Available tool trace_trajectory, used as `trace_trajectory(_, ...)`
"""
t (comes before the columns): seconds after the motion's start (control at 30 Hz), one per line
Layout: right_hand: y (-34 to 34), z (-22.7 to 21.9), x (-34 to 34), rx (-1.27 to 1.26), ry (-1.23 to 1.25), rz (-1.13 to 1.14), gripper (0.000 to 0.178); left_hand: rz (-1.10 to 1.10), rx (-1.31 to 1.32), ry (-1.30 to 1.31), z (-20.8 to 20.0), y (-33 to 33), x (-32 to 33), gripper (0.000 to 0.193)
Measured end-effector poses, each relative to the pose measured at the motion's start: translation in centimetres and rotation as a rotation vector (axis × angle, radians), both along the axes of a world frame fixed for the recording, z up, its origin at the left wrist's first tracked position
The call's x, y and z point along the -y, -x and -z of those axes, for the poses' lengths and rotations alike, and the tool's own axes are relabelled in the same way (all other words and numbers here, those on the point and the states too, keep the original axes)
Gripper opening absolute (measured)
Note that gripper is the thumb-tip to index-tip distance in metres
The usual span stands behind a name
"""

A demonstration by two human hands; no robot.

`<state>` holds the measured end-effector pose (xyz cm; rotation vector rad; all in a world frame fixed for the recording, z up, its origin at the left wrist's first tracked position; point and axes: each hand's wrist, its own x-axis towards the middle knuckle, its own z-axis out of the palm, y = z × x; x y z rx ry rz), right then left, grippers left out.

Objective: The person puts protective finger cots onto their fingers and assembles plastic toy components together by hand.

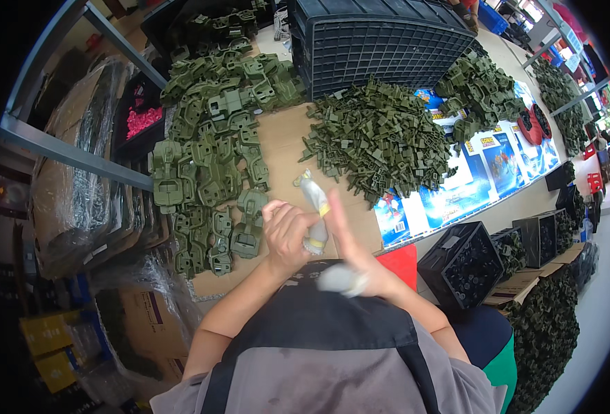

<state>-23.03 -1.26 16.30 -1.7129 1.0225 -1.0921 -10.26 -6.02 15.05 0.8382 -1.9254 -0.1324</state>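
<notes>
My left hand (290,233) is closed, its fingers curled in at the near edge of the cardboard-covered table. Beside its fingers stands a pale grey cloth-like sleeve (313,194) with yellow bands, like a finger cover; whether it is worn or held I cannot make out. My right hand (352,250) is held edge-on against it, fingers stretched out and slightly blurred. A similar whitish cover (342,280), smeared by motion, sticks out near the right thumb. Beyond my hands lies a heap of small dark green plastic parts (381,138). Larger green moulded parts (212,165) are laid out on the left.
A big black plastic crate (381,45) stands at the back. Printed blue sheets (456,186) cover the table's right side, with a red-and-black part (534,125) there. Black bins (462,265) stand lower right. A metal frame (77,148) and wrapped cardboard (77,165) flank the left.
</notes>
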Motion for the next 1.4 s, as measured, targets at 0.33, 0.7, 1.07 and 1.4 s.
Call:
trace_trajectory(0.33, -0.3, -1.3, 0.3, -0.708, 0.322, 0.115, 0.080, 0.065, 0.055, -0.029, 0.7, -0.7, 0.9, 0.012)
trace_trajectory(0.7, 0.2, 0.2, 1.3, 0.970, -0.416, -0.129, 0.088, 0.142, 0.120, -0.195, -0.1, -0.2, -0.2, 0.014)
trace_trajectory(1.07, -0.7, -0.2, 0.9, 1.108, -0.457, -0.073, 0.087, -0.077, 0.041, -0.236, 0.0, 1.1, 0.1, 0.014)
trace_trajectory(1.4, 0.1, 0.6, 0.9, -0.429, 0.421, 0.123, 0.063, 0.215, -0.026, -0.389, 1.3, -0.7, -0.3, 0.017)
